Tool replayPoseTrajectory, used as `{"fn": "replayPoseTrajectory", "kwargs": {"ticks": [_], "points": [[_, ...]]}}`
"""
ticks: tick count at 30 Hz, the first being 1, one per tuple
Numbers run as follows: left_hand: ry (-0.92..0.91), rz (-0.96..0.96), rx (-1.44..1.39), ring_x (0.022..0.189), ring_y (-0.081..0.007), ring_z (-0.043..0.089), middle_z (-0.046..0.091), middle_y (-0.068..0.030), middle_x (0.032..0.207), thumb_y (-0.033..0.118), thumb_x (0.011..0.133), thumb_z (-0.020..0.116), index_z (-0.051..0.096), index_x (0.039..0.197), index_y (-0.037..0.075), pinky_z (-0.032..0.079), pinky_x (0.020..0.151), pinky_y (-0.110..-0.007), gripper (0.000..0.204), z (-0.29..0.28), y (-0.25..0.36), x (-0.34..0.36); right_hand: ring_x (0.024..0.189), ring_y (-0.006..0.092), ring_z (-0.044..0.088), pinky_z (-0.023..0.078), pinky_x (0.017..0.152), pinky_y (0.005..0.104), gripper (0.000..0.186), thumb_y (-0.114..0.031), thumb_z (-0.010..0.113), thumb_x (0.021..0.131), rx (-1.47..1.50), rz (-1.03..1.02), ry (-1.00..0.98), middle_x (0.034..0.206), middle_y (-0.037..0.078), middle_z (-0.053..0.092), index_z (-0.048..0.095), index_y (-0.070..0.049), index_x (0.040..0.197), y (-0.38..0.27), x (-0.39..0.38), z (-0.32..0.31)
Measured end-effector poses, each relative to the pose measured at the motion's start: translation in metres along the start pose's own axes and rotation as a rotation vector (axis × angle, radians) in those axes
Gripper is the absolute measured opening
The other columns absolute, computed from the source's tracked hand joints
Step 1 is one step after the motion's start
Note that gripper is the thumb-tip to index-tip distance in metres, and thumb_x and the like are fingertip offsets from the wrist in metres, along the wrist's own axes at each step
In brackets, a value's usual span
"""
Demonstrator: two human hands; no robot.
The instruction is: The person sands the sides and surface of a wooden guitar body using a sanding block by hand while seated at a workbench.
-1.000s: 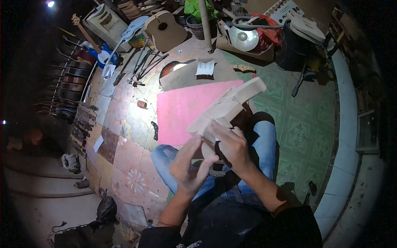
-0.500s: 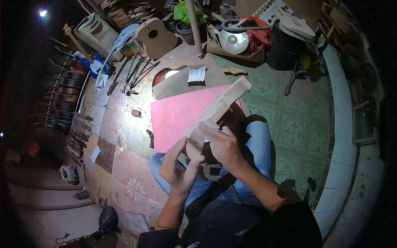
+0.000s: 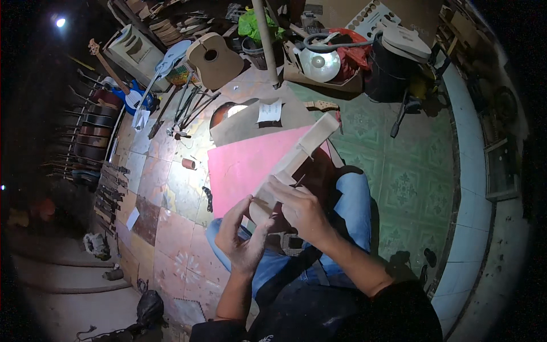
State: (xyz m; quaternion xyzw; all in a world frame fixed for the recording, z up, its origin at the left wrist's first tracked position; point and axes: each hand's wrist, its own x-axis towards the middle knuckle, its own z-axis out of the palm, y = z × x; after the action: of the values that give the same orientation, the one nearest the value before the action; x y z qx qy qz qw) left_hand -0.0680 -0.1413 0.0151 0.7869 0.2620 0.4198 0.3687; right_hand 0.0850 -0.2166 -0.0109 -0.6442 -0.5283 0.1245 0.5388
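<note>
A long, pale, dusty wooden piece (image 3: pixel 296 159), squared at its far end and rounded at its near end, slants across my lap. Its exact kind is unclear. My left hand (image 3: pixel 240 232) grips the near end between thumb and fingers. My right hand (image 3: pixel 303 210) has its bent fingers pressed on the piece just above that end; whether a small sheet lies beneath them is hidden. A dark reddish-brown surface (image 3: pixel 315 170) shows beside the piece, with a thin dark pin near my right fingers. Under the far part lies a pink sheet (image 3: pixel 239 165).
A brown board (image 3: pixel 233 126) lies beyond the pink sheet, covering part of a guitar. Guitars stand in a rack (image 3: pixel 94 128) at left, near a row of necks (image 3: pixel 108 194). A pole (image 3: pixel 265 45), a box with a shiny disc (image 3: pixel 321 64) and a black bucket (image 3: pixel 389 71) stand ahead.
My right hand has slid slightly toward me and left along the wooden piece. The piece's far end has shifted a little left, and my left hand still holds the near end.
</note>
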Motion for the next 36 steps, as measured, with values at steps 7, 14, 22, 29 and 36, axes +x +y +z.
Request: {"fn": "replayPoseTrajectory", "kwargs": {"ticks": [7,14,22,29,36], "points": [[0.005,0.003,-0.01,0.113,-0.0274,0.064,0.064,-0.0208,0.12,0.0,0.078,0.078,0.058,0.124,-0.008,0.049,0.101,-0.038,0.05,0.002,0.002,-0.007,0.116,0.0318,0.064,0.047,0.096,0.0364,0.048,0.009,0.052,0.078,0.052,0.057,-0.005,0.129,0.021,0.063,0.065,0.002,0.123,0.004,-0.008,-0.002],[-0.022,-0.015,-0.02,0.112,-0.0268,0.064,0.064,-0.0196,0.121,0.002,0.078,0.079,0.058,0.123,-0.007,0.05,0.1,-0.037,0.051,-0.001,0.001,-0.009,0.118,0.0325,0.063,0.048,0.096,0.0377,0.049,0.008,0.05,0.079,0.108,0.147,-0.048,0.129,0.021,0.063,0.064,0.002,0.126,0.0,-0.01,-0.001],[-0.047,-0.014,-0.014,0.112,-0.0268,0.064,0.065,-0.0193,0.12,0.0,0.075,0.08,0.059,0.123,-0.007,0.05,0.1,-0.037,0.053,-0.004,-0.001,-0.014,0.118,0.0329,0.063,0.048,0.096,0.0369,0.048,0.008,0.05,0.08,0.137,0.141,-0.029,0.127,0.022,0.063,0.063,0.002,0.126,0.0,-0.015,0.0],[-0.039,-0.051,-0.04,0.115,-0.0273,0.063,0.063,-0.0205,0.123,-0.004,0.075,0.076,0.058,0.123,-0.007,0.049,0.101,-0.038,0.052,-0.003,0.002,-0.014,0.118,0.0316,0.063,0.047,0.095,0.0357,0.045,0.006,0.052,0.081,0.114,0.236,-0.089,0.128,0.022,0.063,0.064,0.002,0.124,-0.001,-0.019,-0.002],[0.047,-0.001,-0.015,0.093,-0.0215,0.068,0.071,-0.0162,0.11,0.012,0.071,0.087,0.066,0.117,-0.003,0.053,0.084,-0.031,0.053,0.0,0.001,-0.02,0.117,0.0322,0.063,0.047,0.096,0.0373,0.04,0.005,0.053,0.085,0.156,0.177,-0.045,0.127,0.022,0.063,0.064,0.003,0.124,0.0,-0.023,-0.001]]}}
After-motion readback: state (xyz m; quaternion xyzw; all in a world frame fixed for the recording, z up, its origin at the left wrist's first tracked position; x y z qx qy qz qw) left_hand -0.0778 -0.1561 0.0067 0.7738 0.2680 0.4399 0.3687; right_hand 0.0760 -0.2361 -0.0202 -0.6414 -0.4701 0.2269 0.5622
